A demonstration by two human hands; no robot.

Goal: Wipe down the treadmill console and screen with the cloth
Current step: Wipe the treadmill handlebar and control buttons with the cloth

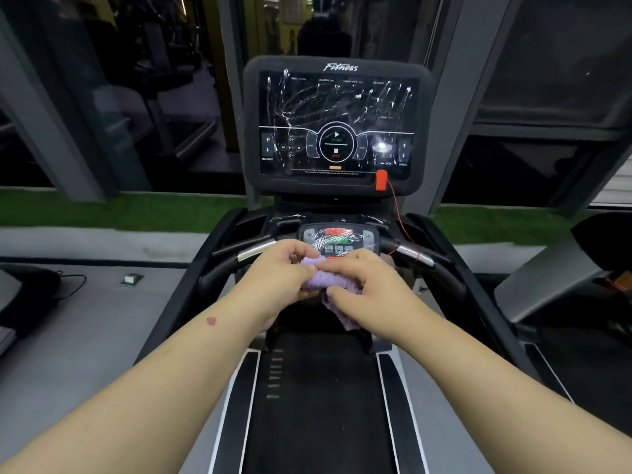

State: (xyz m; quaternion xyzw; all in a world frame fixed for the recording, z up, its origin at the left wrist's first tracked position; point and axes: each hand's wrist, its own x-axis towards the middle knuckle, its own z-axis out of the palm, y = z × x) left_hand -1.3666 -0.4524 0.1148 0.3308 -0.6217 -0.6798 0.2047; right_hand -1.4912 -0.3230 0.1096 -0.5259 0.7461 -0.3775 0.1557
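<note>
Lilac ribbed cloth (316,280): bunched between left hand (280,268) and right hand (362,283), both gripping it, just before the lower button console (338,239). Black streak-smeared touchscreen (337,126) and console both looked unwiped; task seemingly barely begun.

Bare hands: two, left hand (280,271), right hand (362,285)
Crumpled lilac textured cloth (319,280): one
Black smeared touchscreen (337,126): one
Small button console panel (338,239): one
Red plastic safety clip (381,180): one

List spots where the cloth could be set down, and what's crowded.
Free: the belt between the side rails, below both hands; also the grey floor left of the treadmill. Crowded: the keypad, flanked by handlebars, with the left hand and right hand bunching the cloth there.
</note>
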